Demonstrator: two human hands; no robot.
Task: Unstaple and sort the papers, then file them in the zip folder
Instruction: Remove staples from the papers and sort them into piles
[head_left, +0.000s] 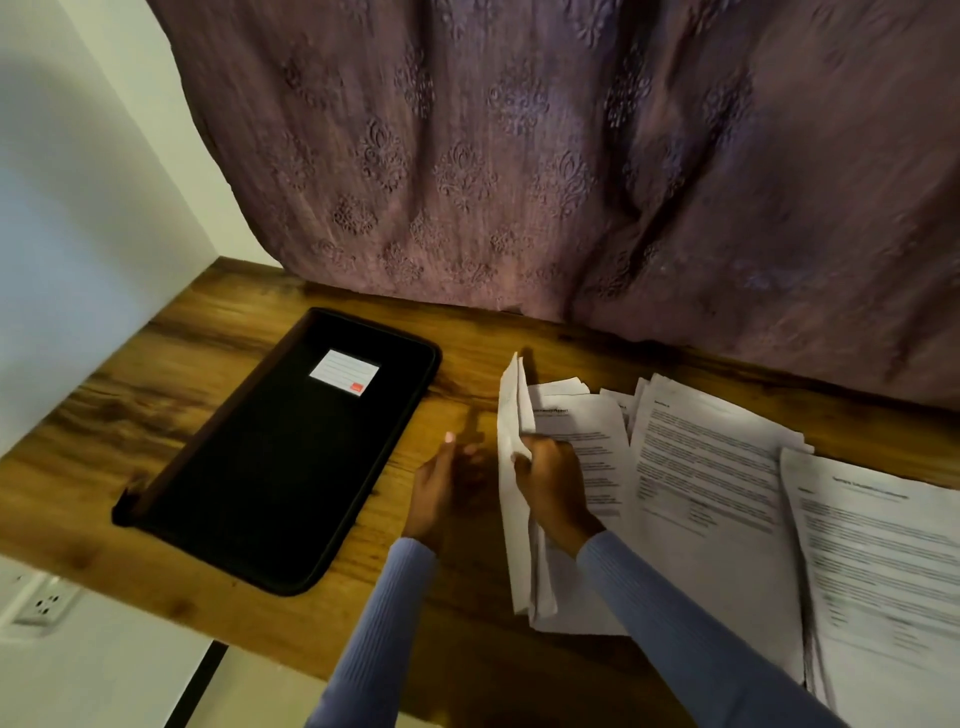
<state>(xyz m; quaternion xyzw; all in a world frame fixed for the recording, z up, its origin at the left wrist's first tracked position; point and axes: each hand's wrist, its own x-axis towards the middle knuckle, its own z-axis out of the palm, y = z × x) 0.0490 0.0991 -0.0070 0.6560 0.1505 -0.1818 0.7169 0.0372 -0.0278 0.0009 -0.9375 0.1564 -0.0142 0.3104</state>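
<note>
Lying flat and zipped closed on the brown wood-grain surface (171, 415), the black rectangular fabric zip folder (280, 457) is found to the left of both hands, its long axis running diagonally from the near left corner to the far right one. The left hand (441, 483) is the nearer of the two to it, held just above the bare wood between folder and papers with fingers relaxed and gripping nothing. A raised, curled bundle of white printed sheets (511, 467) is pinched at its left edge by the right hand (550, 486), lifted from the leftmost stack. Two further stacks of white printed papers (711, 467) are spread to the right, overlapping. A white lined label with a small red mark (344, 372) is fixed to the folder's cover; no writing on it can be read. The print on the sheets is too blurred to be made out. Filing is judged to call for a leftward carry.
</note>
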